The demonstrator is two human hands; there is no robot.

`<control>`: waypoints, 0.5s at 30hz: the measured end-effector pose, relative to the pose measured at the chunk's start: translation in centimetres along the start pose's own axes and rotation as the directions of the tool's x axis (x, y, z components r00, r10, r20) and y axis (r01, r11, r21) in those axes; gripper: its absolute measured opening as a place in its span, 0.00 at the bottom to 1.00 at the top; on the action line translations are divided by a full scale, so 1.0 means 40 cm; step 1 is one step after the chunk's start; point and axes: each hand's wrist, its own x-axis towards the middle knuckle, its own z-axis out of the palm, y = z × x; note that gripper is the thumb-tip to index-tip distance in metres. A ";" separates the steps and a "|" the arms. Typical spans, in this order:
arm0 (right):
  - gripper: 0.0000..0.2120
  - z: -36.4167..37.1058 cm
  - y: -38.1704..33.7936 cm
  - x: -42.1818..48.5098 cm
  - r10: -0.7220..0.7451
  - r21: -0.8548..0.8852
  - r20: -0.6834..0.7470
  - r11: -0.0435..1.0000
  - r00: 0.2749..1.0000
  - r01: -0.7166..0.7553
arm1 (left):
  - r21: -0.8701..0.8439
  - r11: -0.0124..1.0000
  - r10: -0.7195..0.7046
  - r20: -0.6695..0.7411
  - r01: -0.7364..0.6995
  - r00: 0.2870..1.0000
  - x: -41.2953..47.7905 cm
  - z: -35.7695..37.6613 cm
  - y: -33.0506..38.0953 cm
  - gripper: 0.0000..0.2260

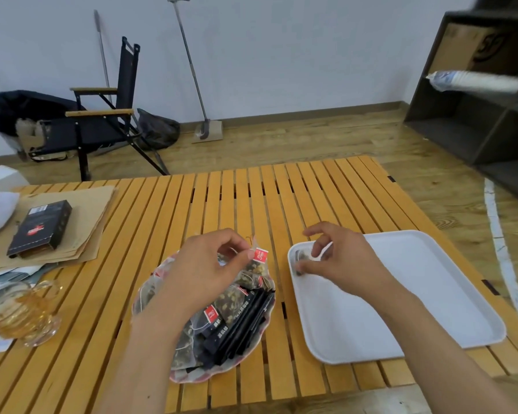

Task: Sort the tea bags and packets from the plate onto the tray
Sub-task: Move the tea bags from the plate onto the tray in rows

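A slatted wooden table [222, 198] is seen. On it are placed a white tray [416, 294], a plate [245, 358], a glass cup [18, 315] and brown paper envelopes [87, 222].

A single head-worn wide-angle camera looks forward and steeply down onto the slatted counter [251, 204] from its near edge, close above it. The counter fills the lower half of the view; beyond its far edge the floor [296, 141] and wall [281, 55] show, bowed by the lens.
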 end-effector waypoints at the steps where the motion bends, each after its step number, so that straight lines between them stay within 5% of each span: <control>1: 0.27 -0.003 -0.024 -0.021 -0.036 0.107 0.055 0.994 0.998 0.030 | -0.004 1.000 0.010 0.003 -0.010 1.000 0.000 0.006 0.007 0.02; 3: 0.25 0.006 -0.057 -0.056 -0.110 0.229 0.142 0.970 0.984 0.075 | -0.007 1.000 0.025 0.010 -0.024 1.000 0.000 0.021 0.020 0.03; 9: 0.07 0.017 -0.046 -0.067 -0.063 0.386 0.053 0.922 0.997 0.038 | -0.022 0.998 0.055 0.048 -0.054 0.997 0.004 0.061 0.060 0.04; 15: 0.05 -0.076 0.085 -0.038 0.184 0.323 -0.057 0.933 0.981 -0.156 | 0.103 0.994 0.021 0.053 -0.027 0.998 0.001 0.050 0.037 0.06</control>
